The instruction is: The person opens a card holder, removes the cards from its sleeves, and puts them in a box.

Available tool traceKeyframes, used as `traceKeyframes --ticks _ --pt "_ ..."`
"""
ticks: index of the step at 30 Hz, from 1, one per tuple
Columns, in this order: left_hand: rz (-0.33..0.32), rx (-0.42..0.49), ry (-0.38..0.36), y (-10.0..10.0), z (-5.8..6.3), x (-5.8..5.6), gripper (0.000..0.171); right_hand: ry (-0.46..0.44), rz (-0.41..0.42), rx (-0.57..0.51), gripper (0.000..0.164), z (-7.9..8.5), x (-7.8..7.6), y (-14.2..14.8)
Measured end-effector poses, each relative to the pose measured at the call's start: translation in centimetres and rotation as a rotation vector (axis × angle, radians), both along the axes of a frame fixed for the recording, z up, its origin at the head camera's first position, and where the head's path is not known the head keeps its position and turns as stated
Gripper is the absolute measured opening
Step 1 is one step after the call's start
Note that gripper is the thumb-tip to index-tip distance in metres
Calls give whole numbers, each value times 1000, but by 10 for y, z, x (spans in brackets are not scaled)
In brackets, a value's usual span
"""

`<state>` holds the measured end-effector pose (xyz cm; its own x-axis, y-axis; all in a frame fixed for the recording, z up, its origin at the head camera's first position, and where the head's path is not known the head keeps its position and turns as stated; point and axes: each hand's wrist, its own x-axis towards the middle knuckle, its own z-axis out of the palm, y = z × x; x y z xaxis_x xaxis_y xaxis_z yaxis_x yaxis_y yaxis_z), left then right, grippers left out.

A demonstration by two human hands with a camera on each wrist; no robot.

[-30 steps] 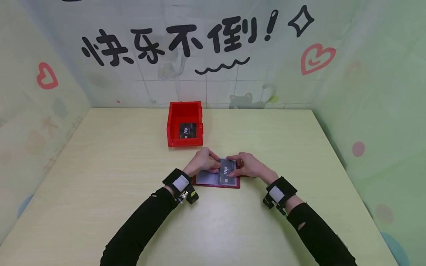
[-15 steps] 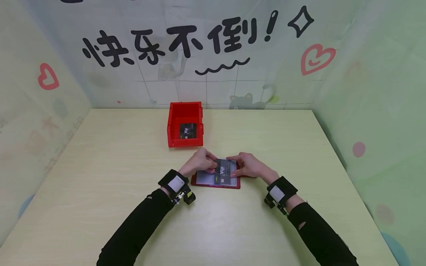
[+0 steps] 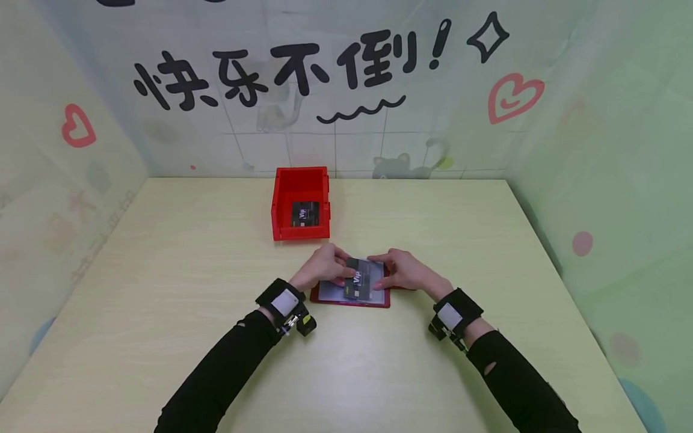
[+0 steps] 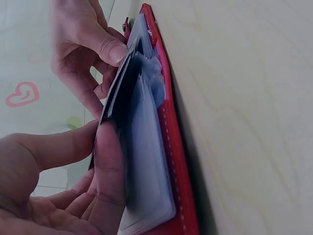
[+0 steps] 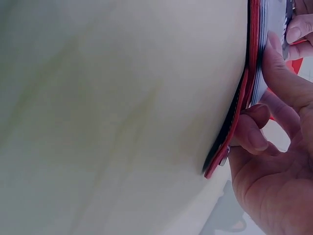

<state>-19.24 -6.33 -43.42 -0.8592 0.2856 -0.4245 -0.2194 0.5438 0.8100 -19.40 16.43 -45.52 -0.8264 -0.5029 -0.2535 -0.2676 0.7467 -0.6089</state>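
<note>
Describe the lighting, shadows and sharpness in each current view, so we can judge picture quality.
Head view: pale sheen on the tabletop, soft shadow beside the right sleeve; on the card, "Vip" reads, finer print is too small; left wrist view: dark shadow along the red wallet, stitching visible; right wrist view: blurred wood grain, darker upper left corner.

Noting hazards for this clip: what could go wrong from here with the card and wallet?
The bunched clear plastic beside the Vip card might snag or crease. The left hand pinches the card by one edge, so it could slip. If the right hand loosened its hold, the red wallet might shift.
</note>
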Motion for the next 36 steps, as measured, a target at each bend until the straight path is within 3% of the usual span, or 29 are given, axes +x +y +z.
traceKeyframes --ticks 11,19,22,26,32,36 --pt "11 6 -34 -7 3 -3 49 2 -4 -7 67 1 -1 2" --pt "45 3 19 -27 12 -8 51 28 -6 -1 67 0 0 1" --pt "83 7 88 -40 21 -14 51 39 -2 -7 67 0 1 1" --pt "179 -28 247 -55 32 -26 50 49 0 -13 68 1 1 2" --pt "301 -102 480 -61 30 -47 34 42 -2 -19 67 0 1 2" --pt "293 -140 503 -58 25 -62 33 41 3 -26 67 0 2 2"
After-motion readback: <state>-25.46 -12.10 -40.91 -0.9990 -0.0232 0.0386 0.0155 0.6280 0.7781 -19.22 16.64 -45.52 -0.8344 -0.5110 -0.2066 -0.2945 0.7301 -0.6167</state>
